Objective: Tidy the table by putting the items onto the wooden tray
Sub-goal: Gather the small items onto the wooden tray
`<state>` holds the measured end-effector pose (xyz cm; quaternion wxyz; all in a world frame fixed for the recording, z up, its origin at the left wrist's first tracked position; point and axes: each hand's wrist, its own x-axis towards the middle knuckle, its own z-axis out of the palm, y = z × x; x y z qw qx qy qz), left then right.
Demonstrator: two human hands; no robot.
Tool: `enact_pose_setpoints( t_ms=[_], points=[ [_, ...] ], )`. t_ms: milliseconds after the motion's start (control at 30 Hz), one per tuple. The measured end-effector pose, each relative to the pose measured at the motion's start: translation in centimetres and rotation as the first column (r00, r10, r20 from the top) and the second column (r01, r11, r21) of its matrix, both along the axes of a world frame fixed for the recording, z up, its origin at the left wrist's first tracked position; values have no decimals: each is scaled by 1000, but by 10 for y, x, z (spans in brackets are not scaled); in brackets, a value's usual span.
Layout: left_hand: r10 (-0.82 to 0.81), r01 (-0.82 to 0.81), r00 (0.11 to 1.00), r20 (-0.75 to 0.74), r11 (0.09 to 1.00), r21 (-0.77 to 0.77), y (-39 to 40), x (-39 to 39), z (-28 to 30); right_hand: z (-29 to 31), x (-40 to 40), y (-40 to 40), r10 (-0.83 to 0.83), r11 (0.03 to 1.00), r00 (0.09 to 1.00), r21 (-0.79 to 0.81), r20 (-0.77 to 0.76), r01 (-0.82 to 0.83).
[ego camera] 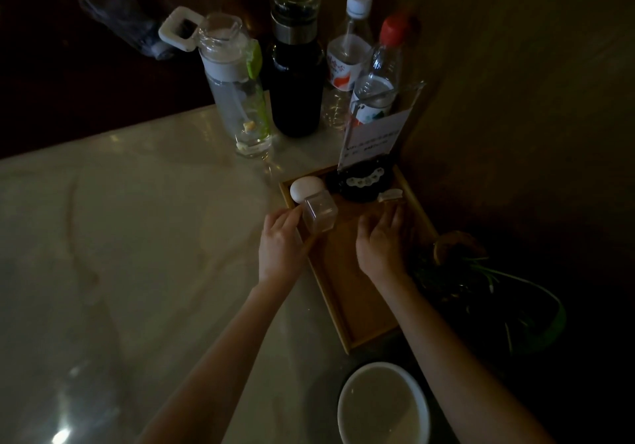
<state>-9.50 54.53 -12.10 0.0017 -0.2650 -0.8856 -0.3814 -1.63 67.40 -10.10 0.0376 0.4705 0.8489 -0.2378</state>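
Left hand [280, 240] grips clear box [319, 215]; right hand [381, 244] rests flat, empty, on tray [364, 320].

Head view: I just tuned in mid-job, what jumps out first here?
Both hands work over the wooden tray at the table's right edge: the left hand touches a small clear square container beside a white egg, and the right hand rests flat on the tray floor. Behind the tray stand four bottles, the dark flask the tallest. A white bowl sits near the bottom edge, off the tray.
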Motion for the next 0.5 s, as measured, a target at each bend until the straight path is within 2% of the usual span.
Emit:
enact_pose_setpoints(
  t_ms=[133,367,500],
  points=[
    [2,-2,1000,-6,1000,8,0,2,0,1,-6,10,9,1000,999,27,37,-10],
    [-9,9,1000,20,1000,24,0,4,4,5,-7,11,12,1000,1000,23,-7,-12],
    [-86,87,995,50,996,-9,-5,0,9,12,-1,6,89,996,996,26,-26,-88]
  ],
)
